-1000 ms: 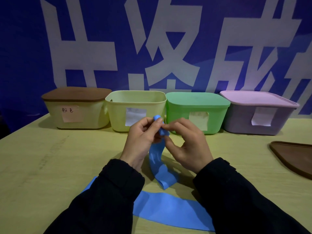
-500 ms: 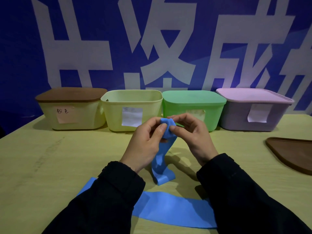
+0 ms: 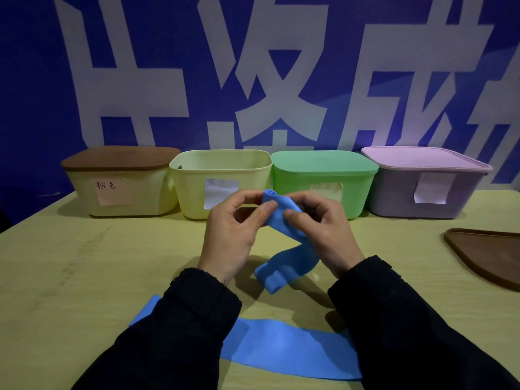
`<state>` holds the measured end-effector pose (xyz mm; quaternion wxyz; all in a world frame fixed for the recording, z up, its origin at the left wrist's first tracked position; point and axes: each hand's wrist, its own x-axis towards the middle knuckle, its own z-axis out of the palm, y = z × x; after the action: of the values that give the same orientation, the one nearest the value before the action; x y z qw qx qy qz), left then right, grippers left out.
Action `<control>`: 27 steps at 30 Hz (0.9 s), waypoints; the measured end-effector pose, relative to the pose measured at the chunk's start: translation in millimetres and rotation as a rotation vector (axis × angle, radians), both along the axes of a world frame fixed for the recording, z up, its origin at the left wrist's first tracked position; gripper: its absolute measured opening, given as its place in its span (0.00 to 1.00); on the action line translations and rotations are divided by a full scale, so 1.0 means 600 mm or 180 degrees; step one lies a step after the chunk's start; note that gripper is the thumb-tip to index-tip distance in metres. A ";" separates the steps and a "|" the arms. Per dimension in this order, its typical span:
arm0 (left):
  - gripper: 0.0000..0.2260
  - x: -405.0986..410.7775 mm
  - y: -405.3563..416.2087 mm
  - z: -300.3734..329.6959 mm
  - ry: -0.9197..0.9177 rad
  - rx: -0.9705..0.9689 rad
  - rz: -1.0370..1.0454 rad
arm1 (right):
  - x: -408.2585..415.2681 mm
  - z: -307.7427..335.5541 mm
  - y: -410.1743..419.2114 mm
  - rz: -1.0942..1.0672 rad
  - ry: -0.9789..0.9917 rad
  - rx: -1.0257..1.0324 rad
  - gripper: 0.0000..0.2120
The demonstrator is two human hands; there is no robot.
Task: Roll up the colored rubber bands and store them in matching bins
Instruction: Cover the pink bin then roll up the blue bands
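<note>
Fingers (image 3: 260, 209) of both hands pinch the blue band (image 3: 284, 220) roll, axis crosswise; unrolled tail hangs toward the desk (image 3: 84, 263).

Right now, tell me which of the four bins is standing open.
The pale green bin, second from the left: no lid on it. The others carry brown, green and lilac lids.

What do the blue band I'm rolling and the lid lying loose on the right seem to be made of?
Blue band: looks like thin matte rubber or latex; it drapes and twists limply between both hands and rolls tight at the top. Loose brown lid: probably rigid moulded plastic or a wood-look material; it lies flat, with a raised rim, rounded corner and dull finish. Neither can be confirmed by sight alone.
</note>
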<state>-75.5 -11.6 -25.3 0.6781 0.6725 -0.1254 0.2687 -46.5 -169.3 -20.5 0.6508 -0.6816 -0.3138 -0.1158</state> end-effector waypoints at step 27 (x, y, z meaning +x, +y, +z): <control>0.08 -0.004 0.002 0.000 0.0161 0.0009 -0.0525 | -0.010 0.010 -0.004 0.0130 -0.0005 0.0061 0.12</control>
<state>-78.0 -10.4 -25.4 0.6999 0.6674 -0.1636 0.1947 -52.8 -171.8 -14.7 0.6593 -0.6686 -0.3270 -0.1062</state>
